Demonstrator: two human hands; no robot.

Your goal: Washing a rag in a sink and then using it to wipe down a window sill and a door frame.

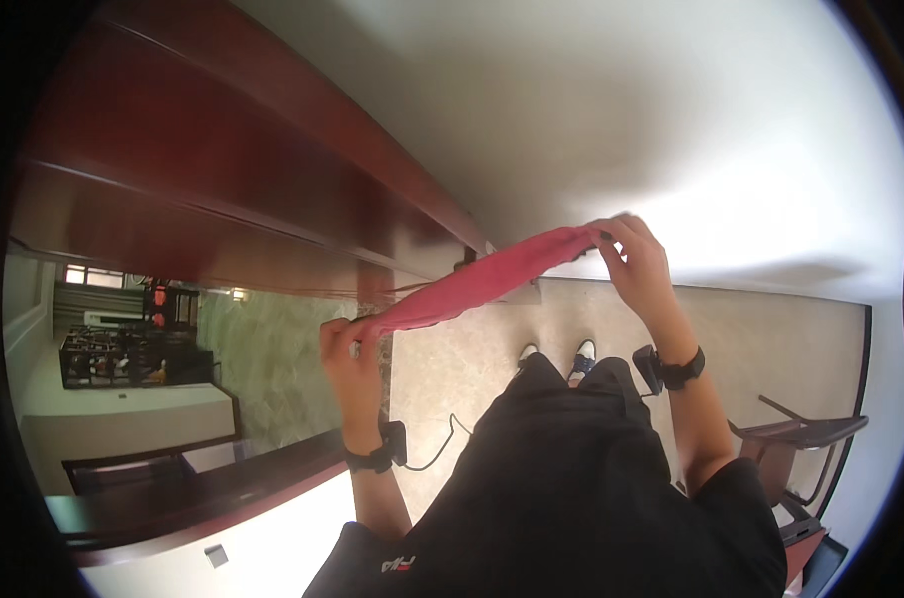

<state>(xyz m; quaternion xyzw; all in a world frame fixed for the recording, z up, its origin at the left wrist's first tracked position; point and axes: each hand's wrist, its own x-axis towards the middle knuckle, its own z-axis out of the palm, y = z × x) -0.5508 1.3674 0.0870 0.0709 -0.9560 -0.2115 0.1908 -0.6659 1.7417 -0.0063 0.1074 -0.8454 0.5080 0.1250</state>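
Note:
A red cloth (482, 280) is stretched between my two hands in front of me, rising toward the right. At its lower left end, my left hand (351, 351) pinches the fabric between thumb and fingers. My right hand (635, 254) grips the upper right end in the same way. Dark bits show along the cloth's lower edge near the right hand; I cannot tell what they are. Both wrists wear black straps with small black devices. Beyond the cloth stands an open reddish-brown wooden door (272, 149), close to its left half.
A white wall (556, 134) rises ahead and to the right. The doorway at left opens on a room with a green-toned floor (272, 374) and a dark shelf unit (123, 359). A brown folding chair (788, 441) stands at right. A dark cable (452, 426) hangs beside me.

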